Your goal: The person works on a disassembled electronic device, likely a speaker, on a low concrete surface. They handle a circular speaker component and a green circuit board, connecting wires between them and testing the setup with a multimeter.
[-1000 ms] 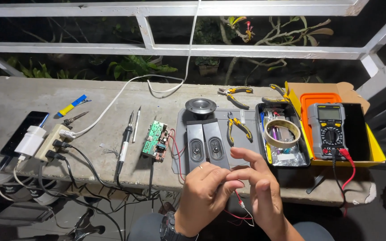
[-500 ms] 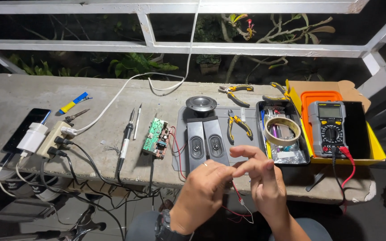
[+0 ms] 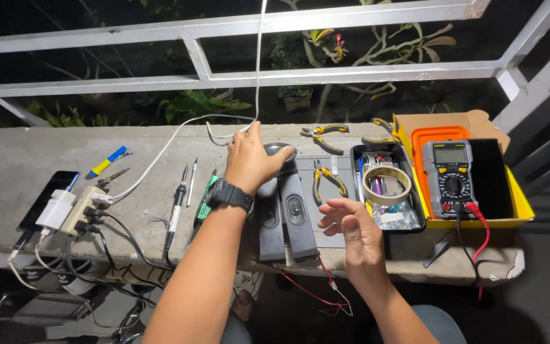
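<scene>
Reaching centre frame, left hand [image 3: 249, 162] spreads over round speaker [image 3: 279, 151] on concrete surface [image 3: 27, 165], grip unclear; right hand [image 3: 354, 232] open, empty. Risk: sleeve or wrist snagging red wires [image 3: 307, 293], dragging speaker bar [image 3: 286, 213] off.

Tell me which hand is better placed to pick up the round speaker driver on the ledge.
Left. The left hand already reaches over the round speaker driver, fingers spread beside it, while the right hand hovers open near the ledge's front edge, farther off.
</scene>
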